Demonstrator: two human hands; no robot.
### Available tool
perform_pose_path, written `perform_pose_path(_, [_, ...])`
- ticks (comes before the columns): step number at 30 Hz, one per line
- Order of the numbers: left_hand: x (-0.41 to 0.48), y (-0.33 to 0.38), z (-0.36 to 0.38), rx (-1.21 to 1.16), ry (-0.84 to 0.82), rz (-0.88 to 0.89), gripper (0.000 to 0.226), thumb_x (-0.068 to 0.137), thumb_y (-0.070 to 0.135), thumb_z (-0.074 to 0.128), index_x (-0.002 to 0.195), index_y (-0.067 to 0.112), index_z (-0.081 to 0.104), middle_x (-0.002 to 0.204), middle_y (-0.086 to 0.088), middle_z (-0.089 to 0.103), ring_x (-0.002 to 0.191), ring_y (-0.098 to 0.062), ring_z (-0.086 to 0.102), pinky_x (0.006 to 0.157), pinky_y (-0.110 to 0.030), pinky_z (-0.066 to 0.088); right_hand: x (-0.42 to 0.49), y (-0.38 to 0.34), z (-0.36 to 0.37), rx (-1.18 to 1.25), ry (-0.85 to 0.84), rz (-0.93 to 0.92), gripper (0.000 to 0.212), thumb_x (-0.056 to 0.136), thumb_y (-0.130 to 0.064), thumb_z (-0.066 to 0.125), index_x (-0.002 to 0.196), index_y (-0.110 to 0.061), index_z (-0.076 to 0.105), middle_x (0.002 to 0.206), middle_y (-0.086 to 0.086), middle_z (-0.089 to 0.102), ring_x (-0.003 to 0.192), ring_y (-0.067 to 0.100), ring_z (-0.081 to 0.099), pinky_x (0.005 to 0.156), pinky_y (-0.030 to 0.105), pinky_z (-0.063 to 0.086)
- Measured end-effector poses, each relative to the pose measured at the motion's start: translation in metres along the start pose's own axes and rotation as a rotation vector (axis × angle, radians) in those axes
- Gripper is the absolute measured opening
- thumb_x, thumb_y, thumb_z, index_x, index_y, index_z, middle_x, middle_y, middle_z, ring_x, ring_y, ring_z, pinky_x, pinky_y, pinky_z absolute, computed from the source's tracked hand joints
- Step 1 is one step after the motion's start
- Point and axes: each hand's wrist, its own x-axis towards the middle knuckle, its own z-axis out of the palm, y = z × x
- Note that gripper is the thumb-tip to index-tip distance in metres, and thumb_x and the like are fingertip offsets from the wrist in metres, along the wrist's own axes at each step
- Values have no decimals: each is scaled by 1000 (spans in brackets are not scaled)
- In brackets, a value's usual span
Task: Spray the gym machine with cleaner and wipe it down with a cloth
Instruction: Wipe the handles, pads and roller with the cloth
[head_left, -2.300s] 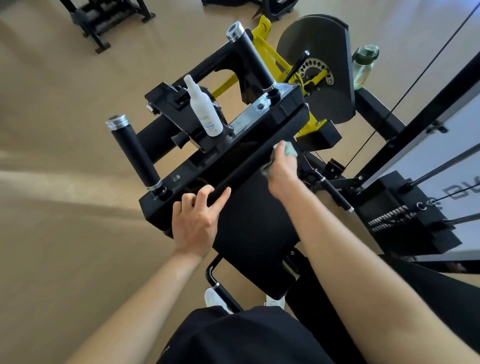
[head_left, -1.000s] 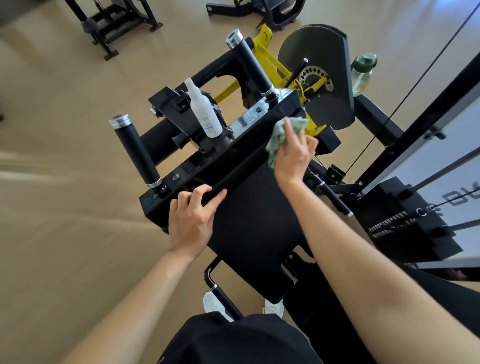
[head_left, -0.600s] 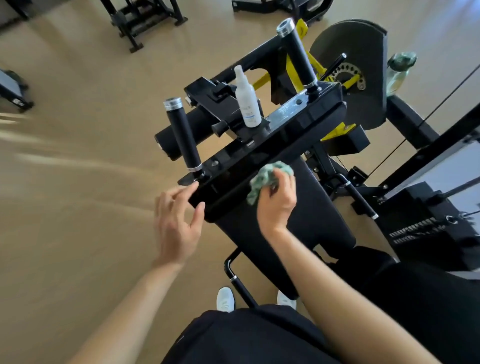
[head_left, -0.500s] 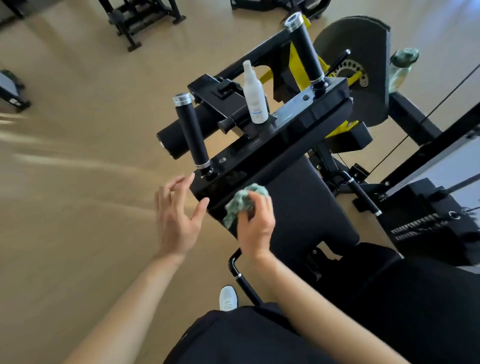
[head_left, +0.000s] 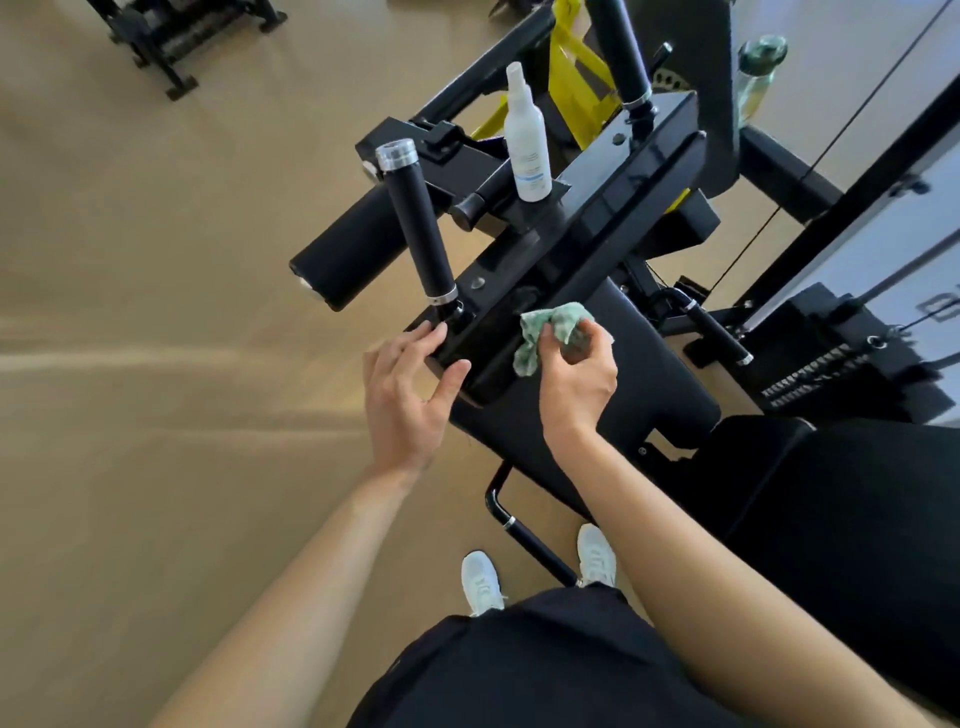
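The black gym machine (head_left: 613, 218) fills the middle of the head view, with two upright black handles and a sloping black pad below its top bar. A white spray bottle (head_left: 525, 140) stands upright on the machine's frame. My right hand (head_left: 576, 379) grips a crumpled green cloth (head_left: 545, 327) against the near edge of the top bar, above the pad. My left hand (head_left: 410, 384) rests on the bar's near left corner, fingers on top and thumb against the side, just below the left handle (head_left: 418, 223).
A clear green-capped drink bottle (head_left: 756, 73) sits at the machine's far right. The weight stack and cables (head_left: 852, 358) stand to the right. Another black frame (head_left: 176, 31) is on the tan floor at the upper left. My white shoes (head_left: 483, 577) are beside a low foot bar.
My right hand has drawn the cloth from the bar's far right end leftward along its near edge. My left hand lifted off the pad and came to rest on the bar's left corner.
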Motion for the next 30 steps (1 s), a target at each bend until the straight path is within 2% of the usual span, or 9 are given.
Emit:
perform_pose_path(2, [1,-4,1,-21,-11,21,43,90,38,76,123,11,72,122,-6,69,112,-26,61,106,-14,31,-27,12,6,-27,-38,61,32,94,-38,74,119,-19,68,106,-3,71,98,8,67,91,28,56])
perform_pose_path(6, [3,-11,-1,-86,-45,43,43,89,36,79,124,13,71,122,-6,68,114,-26,58,104,-23,41,-79,39,18,83,-111,217,21,97,-42,68,92,-23,74,90,2,78,90,21,76,86,44,63])
perform_pose_path(8, [6,-15,-3,-109,-74,58,45,88,39,79,125,14,71,122,-4,67,115,-24,58,103,-29,45,-99,44,26,315,-231,407,21,104,-30,61,99,-16,75,104,12,78,103,28,75,90,40,62])
perform_pose_path(10, [8,-19,-7,-120,-106,73,47,88,41,78,126,15,71,121,-3,67,115,-23,57,103,-26,44,-114,36,35,640,-322,632,28,111,-23,47,113,-7,70,113,17,75,106,29,74,90,37,61])
perform_pose_path(13, [13,-24,-13,-135,-161,96,48,87,38,80,128,16,71,120,-1,66,114,-23,56,103,-16,38,-111,25,50,950,-238,881,32,113,-17,37,120,0,63,108,18,73,94,30,70,84,42,57])
perform_pose_path(18, [19,-30,-23,-160,-243,142,48,87,35,80,131,17,70,118,8,59,115,-19,52,103,-10,34,-100,22,44,1087,-226,960,40,110,-24,42,130,3,62,136,27,63,125,40,61,111,49,47])
perform_pose_path(23, [20,-33,-26,-183,-268,142,48,88,34,80,132,19,69,117,10,58,114,-16,49,102,-8,32,-86,20,41,949,-221,978,48,112,-29,37,139,7,55,135,32,61,127,44,60,112,52,46])
perform_pose_path(26, [20,-35,-26,-191,-277,139,49,88,35,79,134,20,68,117,11,58,113,-16,49,101,-8,33,-81,17,33,956,-171,973,50,111,-33,44,144,4,49,138,35,57,122,49,61,109,57,48])
perform_pose_path(30, [17,-35,-23,-195,-266,122,49,89,36,78,135,22,67,117,11,58,112,-16,49,99,-11,37,-75,9,16,932,-197,912,50,112,-38,38,142,1,47,147,36,47,135,49,51,120,59,34])
